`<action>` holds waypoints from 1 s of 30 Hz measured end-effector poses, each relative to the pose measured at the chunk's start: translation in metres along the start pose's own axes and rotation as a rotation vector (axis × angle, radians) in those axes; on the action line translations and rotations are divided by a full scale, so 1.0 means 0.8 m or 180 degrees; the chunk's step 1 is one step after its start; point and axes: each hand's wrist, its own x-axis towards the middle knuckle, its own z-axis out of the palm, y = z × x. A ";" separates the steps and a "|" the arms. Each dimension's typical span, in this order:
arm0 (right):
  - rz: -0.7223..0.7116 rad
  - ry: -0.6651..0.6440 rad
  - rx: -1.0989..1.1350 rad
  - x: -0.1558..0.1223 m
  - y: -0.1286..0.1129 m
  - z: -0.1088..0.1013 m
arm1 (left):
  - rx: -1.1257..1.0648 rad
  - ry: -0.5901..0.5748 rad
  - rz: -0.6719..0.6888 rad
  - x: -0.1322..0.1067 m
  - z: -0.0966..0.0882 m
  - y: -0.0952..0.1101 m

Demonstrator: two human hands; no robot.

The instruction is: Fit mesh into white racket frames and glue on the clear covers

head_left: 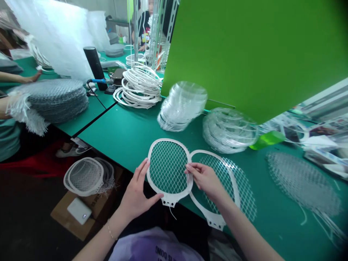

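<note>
A white oval racket frame with mesh lies at the front edge of the green table. My left hand grips its lower left rim, thumb along the bottom edge. My right hand pinches its right rim with the fingertips. Under my right hand lies a second white frame with a loose mesh sheet across it, overlapping the first frame's right side.
Two stacks of clear plastic covers and coiled white frames sit behind. Loose mesh sheets lie right, a grey mesh pile left. A green board stands at back. Finished frames rest on a box below. Other people work at the left and far back.
</note>
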 end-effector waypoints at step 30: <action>-0.1199 0.0539 -0.2465 0.095 -0.034 0.000 | 0.1544 -0.0514 0.0705 0.002 -0.013 -0.010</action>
